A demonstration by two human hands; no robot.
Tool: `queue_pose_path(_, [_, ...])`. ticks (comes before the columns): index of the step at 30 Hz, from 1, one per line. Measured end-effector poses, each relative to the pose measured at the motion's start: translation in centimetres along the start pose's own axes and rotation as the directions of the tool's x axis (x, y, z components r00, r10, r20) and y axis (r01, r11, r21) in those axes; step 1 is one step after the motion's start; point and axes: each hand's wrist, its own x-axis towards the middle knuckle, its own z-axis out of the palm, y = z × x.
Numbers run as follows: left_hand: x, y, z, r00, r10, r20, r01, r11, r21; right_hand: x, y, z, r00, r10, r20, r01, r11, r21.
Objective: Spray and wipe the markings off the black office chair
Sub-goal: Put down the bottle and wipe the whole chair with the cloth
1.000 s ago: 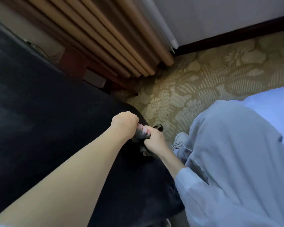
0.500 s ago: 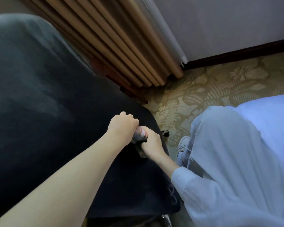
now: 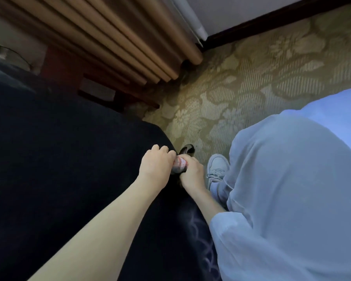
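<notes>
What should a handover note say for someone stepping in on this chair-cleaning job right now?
Left hand: grips one end of the bunched pinkish-grey cloth at the chair's right edge.
Right hand: grips the cloth's other end.
Black office chair: fills the left of the view. Pale looping markings show on its near right edge, below the hands.
Spray bottle: not in view.
Done: cannot tell what has been sprayed or wiped.
Left: the cloth is not on the markings, so they need wiping off.
</notes>
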Motion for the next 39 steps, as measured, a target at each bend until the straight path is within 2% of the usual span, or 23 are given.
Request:
queue_pose_path(5, [4.2, -0.2, 1.7, 1.000, 0.026, 0.013, -0.025, 0.999, -0.040, 3.6, 1.4, 0.6, 0.997, 0.072, 0.003, -0.071, 0.993, -0.095])
queue_pose_path(10, [5.6, -0.8, 1.7, 0.999, 0.006, 0.049, -0.002, 0.996, -0.085, 4.7, 1.2, 0.6, 0.998, 0.063, 0.024, -0.060, 0.990, -0.127])
queue_pose_path(18, [-0.2, -0.2, -1.2, 0.990, 0.023, 0.142, -0.011, 0.997, -0.081, -1.5, -0.2, -1.2, 0.996, 0.002, 0.084, 0.016, 0.976, -0.218])
queue_pose_path(21, [-4.7, 1.6, -2.7, 0.986, 0.051, 0.158, -0.043, 0.998, -0.053, -6.9, -0.1, -2.4, 0.998, 0.010, 0.059, 0.000, 0.987, -0.162])
queue_pose_path(25, [-11.6, 4.2, -3.4, 0.986, 0.092, 0.136, -0.092, 0.996, -0.001, -14.8, 0.8, -2.9, 0.996, 0.090, 0.026, -0.088, 0.995, -0.048])
queue_pose_path(28, [-16.1, 5.8, -2.6, 0.991, 0.107, 0.085, -0.112, 0.992, 0.054, -18.6, 1.7, -3.0, 0.999, 0.045, -0.003, -0.045, 0.998, -0.042])
queue_pose_path(32, [-19.1, 6.6, -1.3, 0.998, 0.069, 0.010, -0.069, 0.996, 0.056, -20.0, 1.8, -3.4, 1.000, 0.012, 0.008, -0.012, 1.000, 0.013])
queue_pose_path(36, [-19.1, 6.9, -0.2, 0.998, 0.058, 0.000, -0.058, 0.997, 0.042, -20.0, 2.5, -3.2, 0.999, 0.029, 0.036, -0.032, 0.996, 0.079])
queue_pose_path(39, [-17.3, 7.0, 0.4, 0.999, 0.036, 0.009, -0.036, 0.999, 0.021, -19.0, 2.6, -2.8, 0.999, 0.030, -0.028, -0.028, 0.997, 0.068])
